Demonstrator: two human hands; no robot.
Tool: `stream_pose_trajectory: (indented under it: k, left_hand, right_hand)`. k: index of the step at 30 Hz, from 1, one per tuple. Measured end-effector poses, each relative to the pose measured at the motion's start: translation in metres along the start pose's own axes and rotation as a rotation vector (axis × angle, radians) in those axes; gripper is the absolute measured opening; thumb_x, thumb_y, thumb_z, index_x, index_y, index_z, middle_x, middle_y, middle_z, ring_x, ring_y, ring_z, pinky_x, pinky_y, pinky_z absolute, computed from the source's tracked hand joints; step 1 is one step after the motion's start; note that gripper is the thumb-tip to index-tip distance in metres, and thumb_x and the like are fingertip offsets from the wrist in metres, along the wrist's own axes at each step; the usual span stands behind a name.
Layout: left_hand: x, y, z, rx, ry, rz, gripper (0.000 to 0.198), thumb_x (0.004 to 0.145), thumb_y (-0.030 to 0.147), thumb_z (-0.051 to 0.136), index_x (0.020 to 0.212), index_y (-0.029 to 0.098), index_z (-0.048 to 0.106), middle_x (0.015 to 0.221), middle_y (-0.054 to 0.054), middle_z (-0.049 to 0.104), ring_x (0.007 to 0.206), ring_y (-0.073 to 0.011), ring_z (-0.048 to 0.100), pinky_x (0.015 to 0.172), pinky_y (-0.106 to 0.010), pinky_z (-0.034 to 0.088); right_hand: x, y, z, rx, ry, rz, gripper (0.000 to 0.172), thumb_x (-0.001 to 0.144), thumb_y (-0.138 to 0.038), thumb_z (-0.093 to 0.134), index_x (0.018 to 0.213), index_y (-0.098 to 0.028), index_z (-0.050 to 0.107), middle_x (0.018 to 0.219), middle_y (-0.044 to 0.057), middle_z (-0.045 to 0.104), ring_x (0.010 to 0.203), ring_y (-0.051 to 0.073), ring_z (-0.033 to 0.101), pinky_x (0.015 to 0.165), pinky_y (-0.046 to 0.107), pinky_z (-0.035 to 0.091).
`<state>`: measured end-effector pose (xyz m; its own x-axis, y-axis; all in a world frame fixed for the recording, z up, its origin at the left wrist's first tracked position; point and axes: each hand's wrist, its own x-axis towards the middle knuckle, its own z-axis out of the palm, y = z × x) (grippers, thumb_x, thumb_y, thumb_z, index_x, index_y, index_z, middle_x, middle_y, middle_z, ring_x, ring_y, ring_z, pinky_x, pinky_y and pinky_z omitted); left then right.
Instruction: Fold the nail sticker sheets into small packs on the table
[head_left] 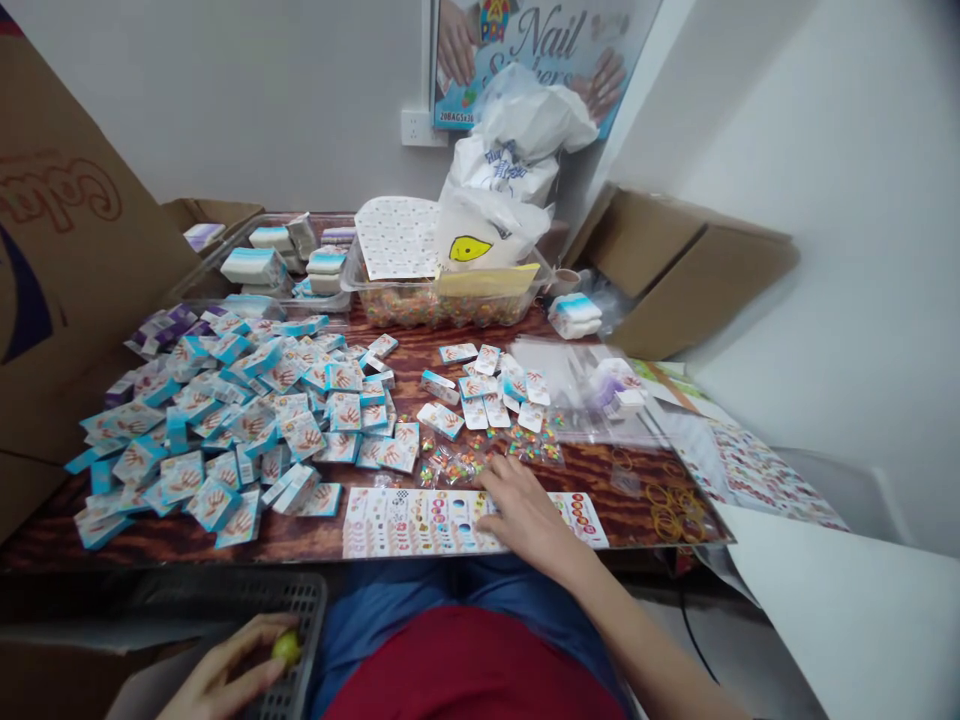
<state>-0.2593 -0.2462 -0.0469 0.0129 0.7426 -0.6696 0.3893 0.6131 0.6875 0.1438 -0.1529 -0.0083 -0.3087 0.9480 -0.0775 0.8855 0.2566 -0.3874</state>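
Observation:
Low at the left, by a grey plastic basket [306,600], my left hand [238,668] has its thumb and fingers closed on a small yellow-green round thing [286,647]. My right hand [519,510] lies with fingers stretched over the sticker sheets [420,525] along the table's front edge. Its fingertips reach the small clear bags of colourful bits [450,462] just behind the sheets. Beyond those bags sit several small blue-and-white boxes [486,385]. A large heap of similar boxes [255,410] covers the table's left side.
A clear tub [450,305] of colourful bits stands at the back, with white plastic bags [502,190] behind it. Rubber bands [671,512] lie at the right corner. Cardboard boxes [697,265] flank the table, and clear plastic bags [570,385] lie right of centre.

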Motion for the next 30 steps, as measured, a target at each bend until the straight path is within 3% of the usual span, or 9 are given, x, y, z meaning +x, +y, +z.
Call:
stream_pose_trajectory:
  k: [6,12,16,19,23,27,30]
  left_hand:
    - [0.018,-0.015,0.002,-0.081,0.044,0.003,0.063,0.056,0.061,0.078,0.104,0.02,0.076,0.124,-0.009,0.068,0.127,-0.0352,0.052,0.111,-0.041,0.037]
    - [0.03,-0.024,0.005,-0.032,0.015,0.054,0.056,0.064,0.064,0.072,0.098,0.02,0.075,0.108,-0.008,0.074,0.112,-0.0321,0.062,0.098,-0.034,0.049]
    - [0.044,-0.026,0.007,0.03,0.141,0.036,0.059,0.054,0.068,0.073,0.085,0.017,0.075,0.097,-0.01,0.076,0.102,-0.0342,0.066,0.09,-0.036,0.052]
    - [0.052,-0.029,0.01,0.033,0.216,0.01,0.061,0.049,0.067,0.075,0.082,0.017,0.075,0.096,-0.011,0.076,0.102,-0.0355,0.066,0.089,-0.037,0.053]
    - [0.056,-0.032,0.013,-0.008,0.205,-0.01,0.057,0.05,0.063,0.074,0.084,0.018,0.075,0.1,-0.011,0.076,0.105,-0.0349,0.066,0.09,-0.036,0.053]
    - [0.06,-0.039,0.015,-0.05,0.205,-0.021,0.054,0.05,0.059,0.076,0.085,0.017,0.074,0.101,-0.011,0.076,0.107,-0.036,0.065,0.093,-0.037,0.052]
    - [0.067,-0.045,0.017,-0.064,0.196,-0.048,0.051,0.053,0.055,0.076,0.088,0.017,0.074,0.103,-0.012,0.076,0.108,-0.0362,0.065,0.093,-0.039,0.053]
  right_hand:
    - [-0.001,0.005,0.0,-0.026,-0.015,-0.01,0.024,0.077,-0.021,0.073,0.097,-0.018,0.059,0.11,0.01,0.054,0.107,0.028,0.048,0.092,0.041,0.042]
    - [0.002,-0.002,0.002,-0.068,-0.021,-0.023,0.019,0.077,-0.018,0.072,0.089,-0.018,0.057,0.108,0.011,0.055,0.103,0.028,0.049,0.088,0.039,0.042]
    - [0.008,-0.005,-0.001,-0.024,-0.017,-0.021,0.015,0.077,-0.007,0.063,0.077,-0.019,0.053,0.094,0.007,0.058,0.093,0.024,0.051,0.084,0.035,0.04]
    - [0.011,0.001,-0.008,0.196,-0.069,0.031,0.019,0.077,-0.006,0.06,0.068,-0.019,0.049,0.078,0.002,0.057,0.078,0.018,0.052,0.072,0.029,0.038]
    - [0.013,0.014,-0.026,0.669,-0.101,0.106,0.02,0.079,-0.019,0.064,0.067,-0.019,0.048,0.067,-0.003,0.051,0.064,0.012,0.046,0.06,0.024,0.033]
    - [0.012,0.023,-0.045,0.963,-0.017,0.089,0.028,0.079,-0.035,0.067,0.068,-0.019,0.047,0.064,-0.006,0.043,0.057,0.009,0.037,0.054,0.023,0.028]
    - [0.01,0.027,-0.051,1.074,0.082,0.137,0.032,0.075,-0.04,0.073,0.069,-0.019,0.049,0.063,-0.006,0.045,0.056,0.009,0.037,0.053,0.022,0.028]
